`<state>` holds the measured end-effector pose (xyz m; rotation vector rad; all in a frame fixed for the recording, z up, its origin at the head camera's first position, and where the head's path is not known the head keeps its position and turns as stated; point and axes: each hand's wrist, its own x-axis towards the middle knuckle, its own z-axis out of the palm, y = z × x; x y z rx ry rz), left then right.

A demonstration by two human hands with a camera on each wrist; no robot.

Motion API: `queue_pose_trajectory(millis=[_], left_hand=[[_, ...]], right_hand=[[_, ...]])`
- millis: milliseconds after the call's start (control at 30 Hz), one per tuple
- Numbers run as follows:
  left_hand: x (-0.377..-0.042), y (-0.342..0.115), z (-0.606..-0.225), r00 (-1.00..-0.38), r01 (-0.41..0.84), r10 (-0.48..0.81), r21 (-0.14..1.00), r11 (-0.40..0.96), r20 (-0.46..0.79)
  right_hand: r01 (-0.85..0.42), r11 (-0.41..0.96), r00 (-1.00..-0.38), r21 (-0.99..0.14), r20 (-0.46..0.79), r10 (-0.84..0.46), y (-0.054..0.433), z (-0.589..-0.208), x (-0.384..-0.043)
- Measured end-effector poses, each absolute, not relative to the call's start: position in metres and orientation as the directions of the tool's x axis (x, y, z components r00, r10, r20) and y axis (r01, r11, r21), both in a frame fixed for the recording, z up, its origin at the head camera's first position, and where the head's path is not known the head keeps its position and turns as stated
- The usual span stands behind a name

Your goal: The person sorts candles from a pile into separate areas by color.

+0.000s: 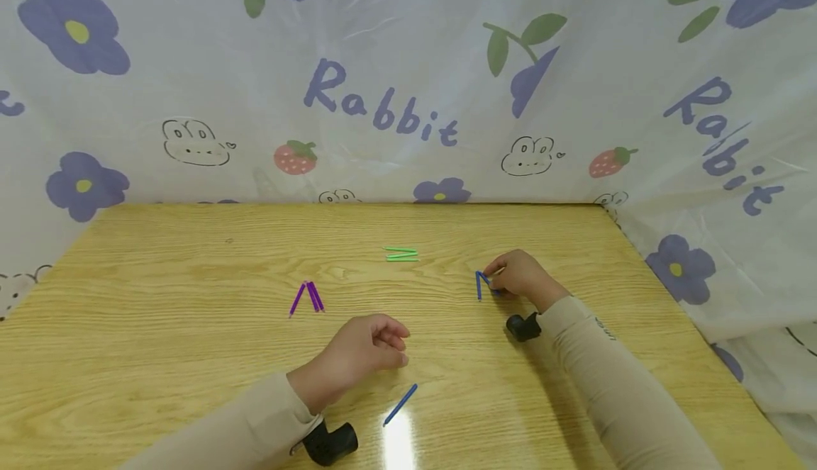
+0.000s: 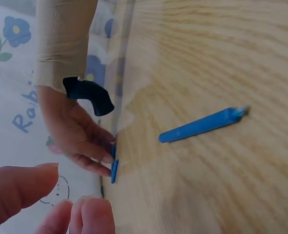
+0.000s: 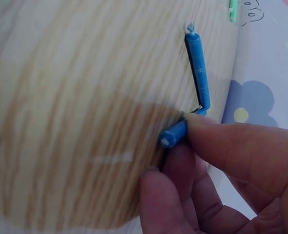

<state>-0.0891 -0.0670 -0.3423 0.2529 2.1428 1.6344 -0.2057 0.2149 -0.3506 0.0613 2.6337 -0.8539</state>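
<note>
In the right wrist view the thumb and fingers of my right hand (image 1: 525, 278) pinch a blue candle (image 3: 174, 134) low over the table. Its far end meets the end of another blue candle (image 3: 198, 70), which lies on the wood with its pale wick pointing away, so the two form an angle. My left hand (image 1: 357, 349) hovers above the table with loosely bent fingers and holds nothing. A third blue candle (image 1: 400, 405) lies slantwise on the table below the left hand, nearer the front.
Green candles (image 1: 402, 254) form a zigzag at the back middle of the wooden table (image 1: 191, 257). Left of centre lie purple candles (image 1: 297, 300), one slanting apart from a close pair. A printed curtain (image 1: 396, 45) borders the table's back and right side.
</note>
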Motion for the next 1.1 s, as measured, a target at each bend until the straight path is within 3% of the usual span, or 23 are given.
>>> queue_pose_trajectory(millis=[567,1100], left_hand=[[-0.073,-0.074,-0.353,-0.842,-0.051,0.487,0.931,0.361,-0.234],[-0.059,-0.073,-0.364,-0.845,0.026,0.495,0.908,0.418,-0.203]], right_hand=[[0.160,0.807,-0.930,-0.568,-0.361,-0.069,0.218,-0.353,-0.208],[0.177,0.794,-0.928,-0.582,-0.368,-0.063,0.216,-0.352,-0.207]])
